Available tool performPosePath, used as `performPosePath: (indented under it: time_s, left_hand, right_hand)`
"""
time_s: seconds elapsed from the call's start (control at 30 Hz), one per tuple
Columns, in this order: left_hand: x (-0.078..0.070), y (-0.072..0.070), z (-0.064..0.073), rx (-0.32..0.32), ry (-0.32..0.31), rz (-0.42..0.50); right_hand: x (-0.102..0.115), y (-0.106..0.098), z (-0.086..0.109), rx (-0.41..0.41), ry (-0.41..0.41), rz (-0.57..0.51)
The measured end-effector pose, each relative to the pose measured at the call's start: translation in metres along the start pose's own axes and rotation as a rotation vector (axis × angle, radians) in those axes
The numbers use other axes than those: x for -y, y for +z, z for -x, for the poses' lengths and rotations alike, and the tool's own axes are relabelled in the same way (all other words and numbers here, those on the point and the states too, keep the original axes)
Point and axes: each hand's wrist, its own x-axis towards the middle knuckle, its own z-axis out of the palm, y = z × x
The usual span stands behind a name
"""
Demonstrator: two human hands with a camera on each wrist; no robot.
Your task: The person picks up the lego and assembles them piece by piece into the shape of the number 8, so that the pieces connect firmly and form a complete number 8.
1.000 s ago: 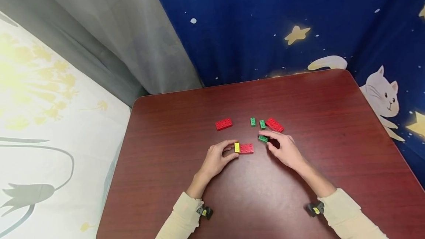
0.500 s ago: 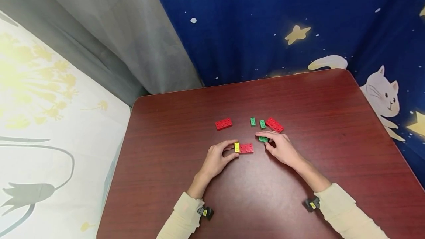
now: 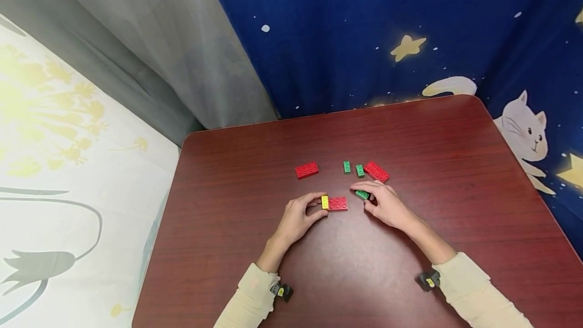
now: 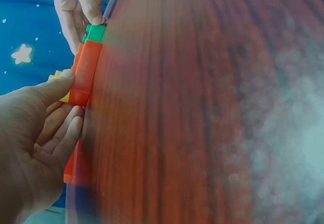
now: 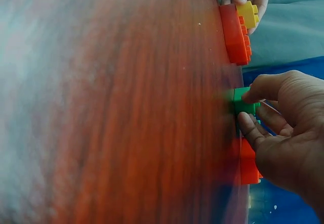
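Note:
My left hand [image 3: 295, 217] pinches a small yellow toy brick [image 3: 325, 202] between thumb and fingers. That brick sits on the left end of a longer red brick [image 3: 338, 204], whose bare studs show to the right. Across a short gap, my right hand [image 3: 388, 205] has its thumb and fingers on a two-stud green brick [image 3: 362, 194], partly covered by the fingers. From the right wrist view, this green brick [image 5: 244, 100] stands on the tabletop with the thumb against its side.
Farther back on the brown table [image 3: 227, 247] lie a red brick [image 3: 307, 170], a green brick [image 3: 347, 167], another green brick [image 3: 360, 170] and an angled red brick [image 3: 377, 171] close to it. Curtains [image 3: 346, 39] hang behind the table's far edge.
My right hand has shifted slightly left and its fingers have drawn in around the green brick, which has turned a little. My left hand and its bricks stay put.

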Motion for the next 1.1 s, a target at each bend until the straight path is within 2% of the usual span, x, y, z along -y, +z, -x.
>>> performPosePath:
  time_s: [0.6,1.1]
  left_hand:
    - [0.0013,0.0000,-0.0005,-0.002,0.013,0.002]
    - [0.0007,0.0002,-0.0007,0.003,-0.003,0.013]
  right_hand:
    - [0.0014,0.0030,0.0041,-0.028,0.044,0.005]
    - [0.0042,0.0042,0.0091,-0.024,0.086,-0.002]
